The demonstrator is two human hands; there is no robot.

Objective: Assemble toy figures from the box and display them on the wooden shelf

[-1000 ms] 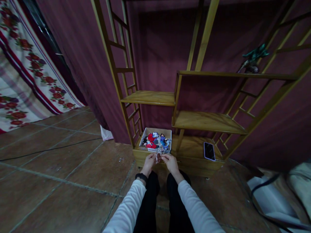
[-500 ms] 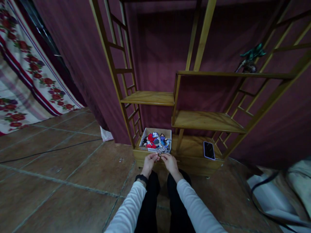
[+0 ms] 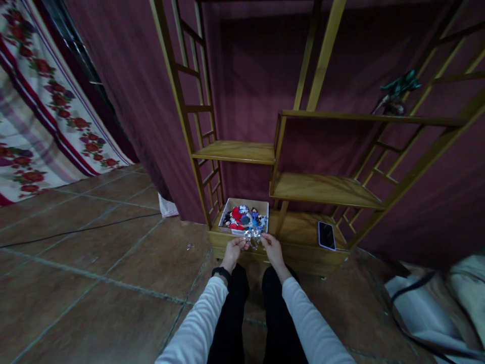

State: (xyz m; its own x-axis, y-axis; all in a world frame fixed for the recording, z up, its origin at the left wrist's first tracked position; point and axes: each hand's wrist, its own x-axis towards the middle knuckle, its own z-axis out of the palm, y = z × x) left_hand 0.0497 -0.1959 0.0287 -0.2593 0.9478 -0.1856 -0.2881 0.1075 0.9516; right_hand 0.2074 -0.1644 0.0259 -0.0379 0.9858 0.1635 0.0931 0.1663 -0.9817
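My left hand (image 3: 234,252) and my right hand (image 3: 273,249) are both closed on a small shiny, silvery trinket (image 3: 253,236) held between them. They hover just in front of an open cardboard box (image 3: 244,219) full of several small red, blue and dark items. The box rests on the bottom board of a wooden shelf unit (image 3: 303,230). I wear white sleeves, and a dark band sits on my left wrist.
A phone (image 3: 326,235) lies face up on the bottom shelf board to the right of the box. A teal figurine (image 3: 397,91) stands on an upper shelf. Dark red curtain hangs behind. A black cable (image 3: 76,230) crosses the tiled floor at left; bags and cable lie at right.
My hands have moved slightly apart and forward toward the box, and the shiny trinket now spreads wider between them. The view has shifted a little.
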